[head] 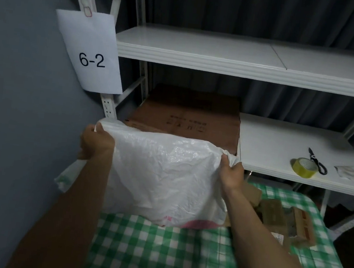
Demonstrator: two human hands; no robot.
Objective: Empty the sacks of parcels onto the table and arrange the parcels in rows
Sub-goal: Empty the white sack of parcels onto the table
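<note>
Paper sign: a white sheet printed "6-2" [92, 59] hangs on the white metal shelving upright, at far left beside the grey wall.
Left hand: the left hand [96, 143] grips the upper left corner of the sack, fingers curled round the bunched edge.
Sack: a white woven plastic sack [165, 177] with pink print near its lower edge is held up above the table, its lower end touching the cloth.
Right hand: the right hand [231, 174] pinches the sack's upper right corner.
Table: a table under a green-and-white checked cloth [155, 254].
Parcels: brown cardboard parcels [277, 216] lie jumbled on the table, right of the sack.
Shelf: the white lower shelf [271, 141] carries a flat brown carton [187, 115], a yellow tape roll [304, 167] and black scissors [317, 161] just beside the roll.
</note>
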